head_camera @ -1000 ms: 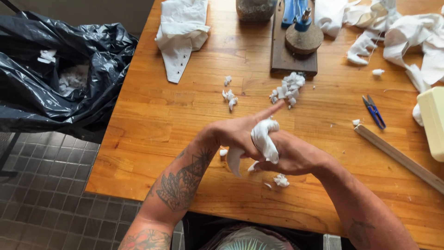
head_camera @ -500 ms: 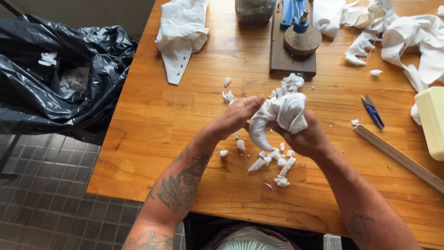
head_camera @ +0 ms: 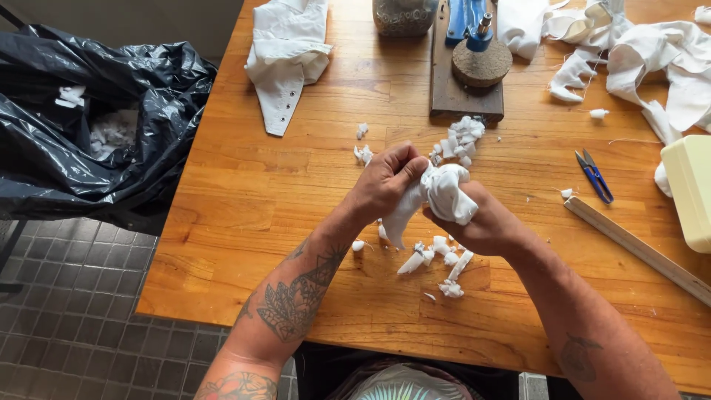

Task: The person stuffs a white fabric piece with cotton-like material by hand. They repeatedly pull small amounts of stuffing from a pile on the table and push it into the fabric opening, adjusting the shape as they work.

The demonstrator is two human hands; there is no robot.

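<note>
Black rubbish bag (head_camera: 96,155) beside the wooden table (head_camera: 259,200) gapes, white scraps inside; we grip a bunched white cloth (head_camera: 444,191) above the table edge, left hand (head_camera: 386,181) pinching it, right hand (head_camera: 481,222) clenched beneath; cut scraps (head_camera: 437,263) below, blue snips (head_camera: 595,176) well right; jar (head_camera: 404,15) cut off.

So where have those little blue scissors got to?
The small blue scissors lie on the wooden table at the right of the head view, beyond the long wooden strip and left of the pale yellow box.
</note>
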